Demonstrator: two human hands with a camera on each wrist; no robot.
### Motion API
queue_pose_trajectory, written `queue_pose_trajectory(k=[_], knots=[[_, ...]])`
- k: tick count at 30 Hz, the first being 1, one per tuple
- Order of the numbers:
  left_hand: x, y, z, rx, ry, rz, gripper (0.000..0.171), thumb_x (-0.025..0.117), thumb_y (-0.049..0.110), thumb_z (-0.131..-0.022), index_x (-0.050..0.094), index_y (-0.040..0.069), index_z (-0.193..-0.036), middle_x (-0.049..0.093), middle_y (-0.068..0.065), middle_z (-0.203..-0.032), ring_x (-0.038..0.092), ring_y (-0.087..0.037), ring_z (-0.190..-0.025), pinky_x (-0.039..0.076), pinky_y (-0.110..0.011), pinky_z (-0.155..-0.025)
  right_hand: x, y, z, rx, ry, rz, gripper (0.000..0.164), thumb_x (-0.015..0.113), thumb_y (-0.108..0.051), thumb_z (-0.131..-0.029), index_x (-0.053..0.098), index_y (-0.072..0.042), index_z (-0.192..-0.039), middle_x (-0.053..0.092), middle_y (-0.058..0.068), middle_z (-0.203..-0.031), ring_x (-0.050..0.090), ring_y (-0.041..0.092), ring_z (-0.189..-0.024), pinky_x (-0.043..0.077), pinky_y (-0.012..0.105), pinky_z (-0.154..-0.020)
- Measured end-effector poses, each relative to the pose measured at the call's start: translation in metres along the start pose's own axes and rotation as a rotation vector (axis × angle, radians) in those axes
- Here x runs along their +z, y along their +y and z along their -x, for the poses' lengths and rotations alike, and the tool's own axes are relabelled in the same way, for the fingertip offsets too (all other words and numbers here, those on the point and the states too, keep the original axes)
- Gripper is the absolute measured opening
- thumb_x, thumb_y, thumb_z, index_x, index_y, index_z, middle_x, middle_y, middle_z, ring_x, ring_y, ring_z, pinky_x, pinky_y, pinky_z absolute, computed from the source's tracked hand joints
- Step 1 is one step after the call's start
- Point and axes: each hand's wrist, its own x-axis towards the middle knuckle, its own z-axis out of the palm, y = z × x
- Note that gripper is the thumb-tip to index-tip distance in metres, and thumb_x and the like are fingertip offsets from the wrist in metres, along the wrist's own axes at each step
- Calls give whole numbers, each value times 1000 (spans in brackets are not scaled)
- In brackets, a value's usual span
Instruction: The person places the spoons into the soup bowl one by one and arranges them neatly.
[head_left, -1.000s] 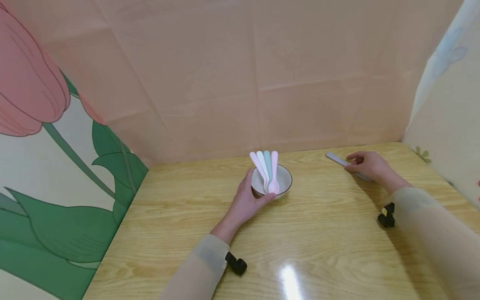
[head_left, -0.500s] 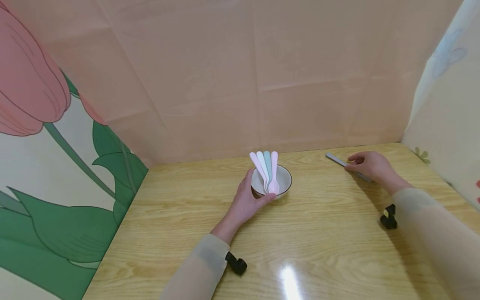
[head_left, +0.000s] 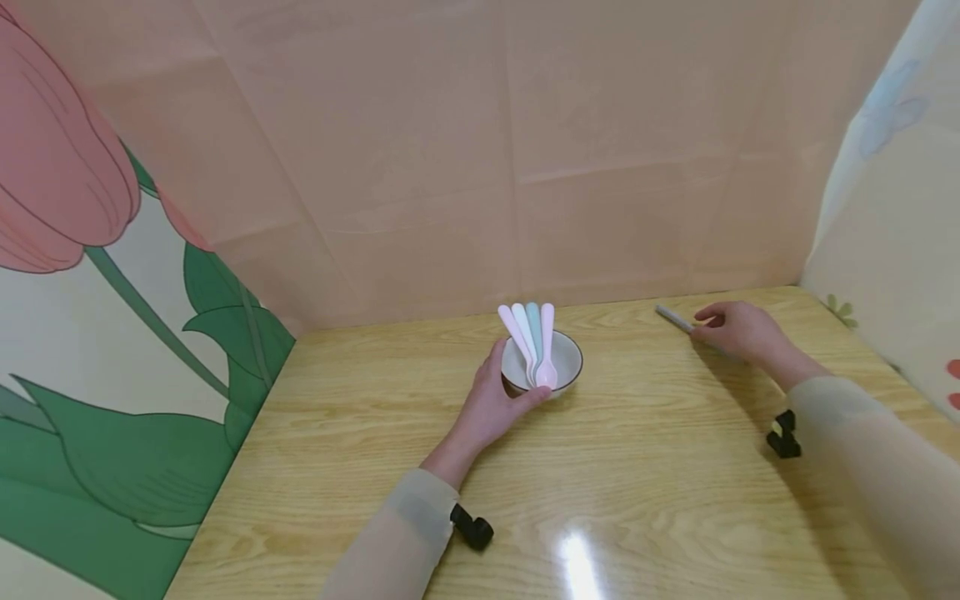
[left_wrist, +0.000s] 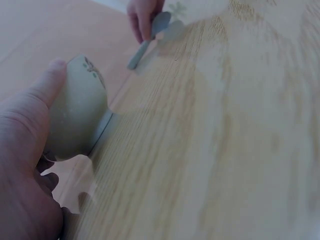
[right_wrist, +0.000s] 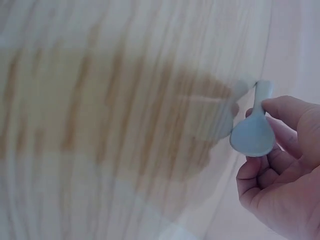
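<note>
My left hand (head_left: 486, 410) holds a small bowl (head_left: 568, 363) with a dark rim, thumb at the near side and fingers round the left. Several small spoons lean in the bowl with handles up: pink ones (head_left: 548, 337), a white one (head_left: 522, 321) and a blue-green one (head_left: 534, 321). At the right of the table, my right hand (head_left: 742, 332) pinches a grey spoon (head_left: 673, 317) by its handle. In the right wrist view, the spoon's round head (right_wrist: 252, 136) faces the camera, turned on its edge. The fingers hide part of the handle.
A wood-grain table (head_left: 622, 467) lies under both hands. Behind it hangs a pinkish-brown cloth (head_left: 420, 167). A tulip-print sheet (head_left: 127, 467) borders the left, and a pale printed sheet (head_left: 892, 250) the right. Black wrist devices (head_left: 472, 527) sit at both cuffs.
In the right hand, the grey spoon has rolled from lying flat to edge-on, and its handle end has shifted slightly right. The left hand and the bowl have stayed put.
</note>
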Motion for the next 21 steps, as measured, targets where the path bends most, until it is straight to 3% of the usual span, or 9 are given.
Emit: queue_pose_trajectory(k=[14,21], knots=[[1,0,0,13,3,21,100,91,45,-94,32,22,-172,54,-2,-158,51,-22,-144,41,-50,-120,-1,-3,3,21,-65,-33,55,67,-24,-108,57,15,-146,67,41,-131,65,59,-116,52,68,-97],[0,-1,0,22,4,33,99,89,47,-95,32,21,-172,53,-3,-159,51,-24,-145,40,-52,-121,0,-5,6,38,-69,-89,66,65,-29,-109,46,13,-157,62,43,-136,65,57,-118,57,58,-92]])
